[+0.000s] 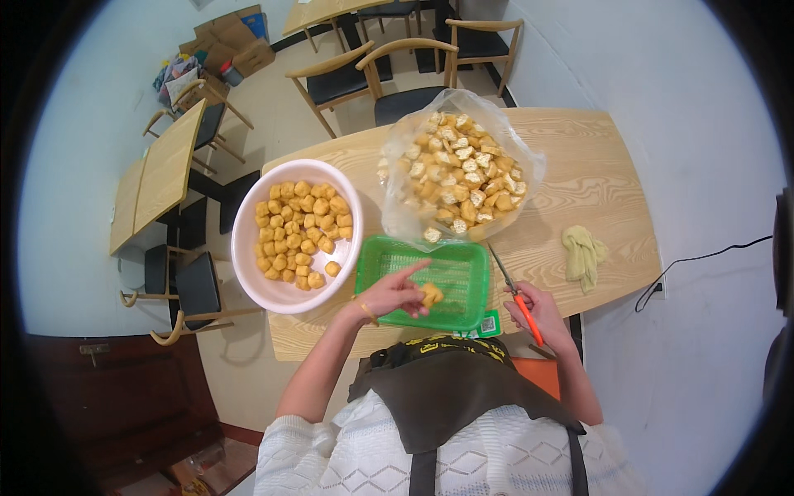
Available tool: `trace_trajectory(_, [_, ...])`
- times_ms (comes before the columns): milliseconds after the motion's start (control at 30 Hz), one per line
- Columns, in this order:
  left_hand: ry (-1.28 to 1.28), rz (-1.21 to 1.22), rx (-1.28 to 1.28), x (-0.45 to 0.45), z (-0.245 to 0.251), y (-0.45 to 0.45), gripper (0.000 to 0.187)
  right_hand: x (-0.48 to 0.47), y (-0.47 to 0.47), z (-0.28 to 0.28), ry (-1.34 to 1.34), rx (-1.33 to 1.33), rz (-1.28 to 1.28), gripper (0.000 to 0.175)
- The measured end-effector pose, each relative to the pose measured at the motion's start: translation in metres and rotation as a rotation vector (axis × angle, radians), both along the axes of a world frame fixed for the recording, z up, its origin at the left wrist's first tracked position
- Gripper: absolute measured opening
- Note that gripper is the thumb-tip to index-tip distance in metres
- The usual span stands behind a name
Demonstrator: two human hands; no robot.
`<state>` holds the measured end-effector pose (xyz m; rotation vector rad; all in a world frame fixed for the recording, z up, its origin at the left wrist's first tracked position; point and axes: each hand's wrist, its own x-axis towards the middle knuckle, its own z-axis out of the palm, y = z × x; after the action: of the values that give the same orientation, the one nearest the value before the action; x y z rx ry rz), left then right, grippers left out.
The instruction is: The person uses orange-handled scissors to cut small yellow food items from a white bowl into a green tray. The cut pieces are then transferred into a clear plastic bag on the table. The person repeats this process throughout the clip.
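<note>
Over the green plastic basket (459, 316), my left hand (397, 294) grips a golden fried tofu puff (432, 296), its index finger stretched out. My right hand (538, 310) holds scissors (526, 315) with orange handles, the blades pointing away from me and looking nearly closed. To the left, a pale pink basin (243, 273) holds many whole fried tofu puffs (291, 232). Beyond the basket lies an open clear plastic bag (527, 149) full of cut tofu puffs (462, 173) with their white insides showing.
A yellowish cloth (583, 254) lies on the right of the wooden table (577, 155). By the basket's near right corner is a green card (490, 323) with a printed code. Wooden chairs (409, 80) stand behind the table, and a white wall (695, 217) rises at right.
</note>
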<state>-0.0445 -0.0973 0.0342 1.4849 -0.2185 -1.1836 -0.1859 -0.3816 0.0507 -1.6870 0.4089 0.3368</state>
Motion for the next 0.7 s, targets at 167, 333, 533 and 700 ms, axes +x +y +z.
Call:
trace_trajectory(167, [-1.012, -0.002, 0.544, 0.047, 0.003, -0.020, 0.055, 0.002, 0.002, -0.004, -0.014, 0.072, -0.003, 0.026])
trace_trajectory(333, [-1.002, 0.205, 0.449, 0.055, 0.043, -0.014, 0.045, -0.006, -0.003, -0.007, -0.020, 0.012, -0.022, 0.027])
trace_trajectory(533, [-0.343, 0.218, 0.036, 0.006, 0.050, -0.012, 0.042, -0.014, -0.005, 0.000, -0.031, 0.011, 0.019, 0.027])
trace_trajectory(700, [0.258, 0.334, -0.295, -0.028, 0.003, -0.003, 0.040, -0.010, -0.003, 0.003, -0.136, -0.234, 0.223, 0.031])
